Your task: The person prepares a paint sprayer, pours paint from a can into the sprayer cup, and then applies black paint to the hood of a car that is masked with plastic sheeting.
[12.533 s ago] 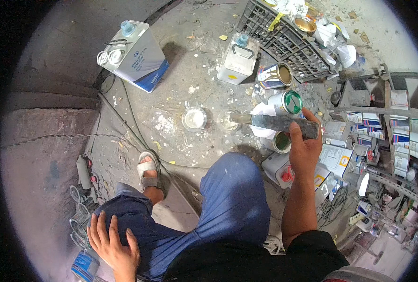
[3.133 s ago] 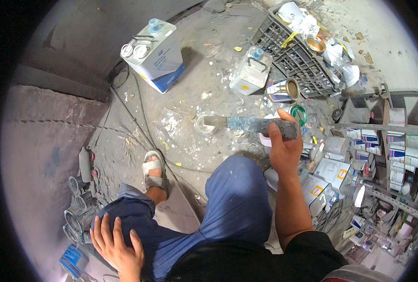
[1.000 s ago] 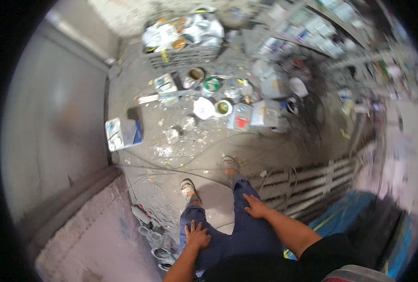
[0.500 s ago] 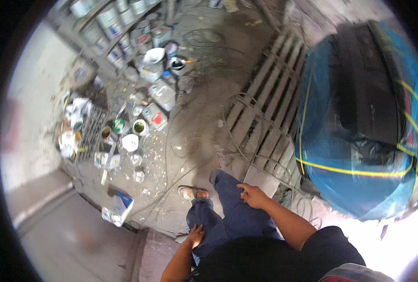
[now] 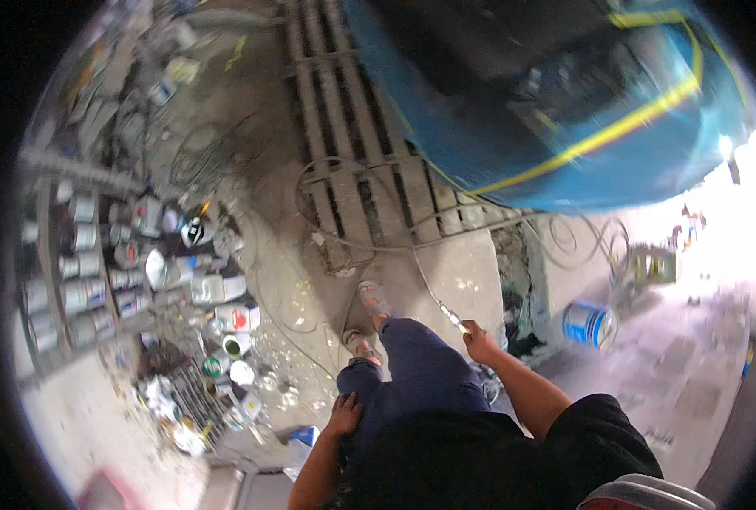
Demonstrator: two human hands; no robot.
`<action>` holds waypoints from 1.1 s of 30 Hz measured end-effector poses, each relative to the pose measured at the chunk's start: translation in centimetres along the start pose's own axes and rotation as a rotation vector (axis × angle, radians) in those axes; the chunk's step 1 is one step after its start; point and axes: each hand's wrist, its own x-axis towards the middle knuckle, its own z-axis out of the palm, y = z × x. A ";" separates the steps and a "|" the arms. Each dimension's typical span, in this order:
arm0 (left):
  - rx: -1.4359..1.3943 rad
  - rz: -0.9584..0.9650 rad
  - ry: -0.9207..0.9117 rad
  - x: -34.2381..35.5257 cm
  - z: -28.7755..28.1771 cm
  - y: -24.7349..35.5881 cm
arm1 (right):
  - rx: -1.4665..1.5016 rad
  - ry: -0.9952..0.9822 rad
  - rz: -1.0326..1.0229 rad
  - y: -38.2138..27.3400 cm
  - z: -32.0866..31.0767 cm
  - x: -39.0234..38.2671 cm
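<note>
Now the right hand [image 5: 480, 342] has its fingers closed on a hose coupling [image 5: 451, 315] just right of the thigh, the grey hose [image 5: 424, 279] leading up toward slatted planks [image 5: 356, 204]; the left hand [image 5: 344, 416] rests on blue trousers [image 5: 420, 365], its finger spread unclear.

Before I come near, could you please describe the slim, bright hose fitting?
Beside the bulky, blue-sheeted shape lies a grey slatted platform. From its near end, a thin grey hose runs to the right hand. The slim, bright hose fitting ends it there, shinier than the dull hose loops nearby.
</note>
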 end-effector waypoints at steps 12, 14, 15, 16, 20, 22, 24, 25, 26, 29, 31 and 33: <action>0.012 -0.037 -0.279 1.4 -6.3 -0.5 | 0.829 0.190 0.600 12.3 14.5 -20.9; 0.114 -0.066 -0.347 1.9 -7.2 1.1 | 0.904 0.280 0.700 14.8 19.5 -22.8; 0.161 -0.080 -0.363 2.5 -7.7 2.0 | 0.935 0.319 0.730 15.1 20.7 -23.2; 0.180 -0.088 -0.405 3.3 -7.6 2.1 | 1.040 0.316 0.755 15.5 21.6 -23.7; 0.267 -0.158 -0.508 5.1 -6.7 1.6 | 1.289 0.333 0.764 15.0 23.3 -22.3; 0.291 -0.245 -0.534 6.0 -5.6 0.8 | 1.462 0.322 0.748 15.6 23.6 -19.1; 0.315 -0.314 -0.485 6.6 -4.8 2.6 | 1.579 0.364 0.816 18.3 26.8 -14.0; 0.326 -0.354 -0.457 6.5 -4.6 3.6 | 1.636 0.377 0.850 19.5 28.4 -11.2; 0.297 -0.388 -0.412 6.6 -4.1 3.9 | 1.732 0.339 0.865 21.1 29.3 -8.0; 0.311 -0.364 -0.322 7.6 -2.3 5.8 | 1.811 0.415 0.962 27.1 33.2 0.8; 0.322 -0.407 -0.195 8.9 -0.7 6.6 | 1.979 0.527 0.967 30.8 33.6 7.6; 0.344 -0.449 -0.090 10.0 0.7 7.4 | 2.242 0.749 0.979 35.2 34.6 14.3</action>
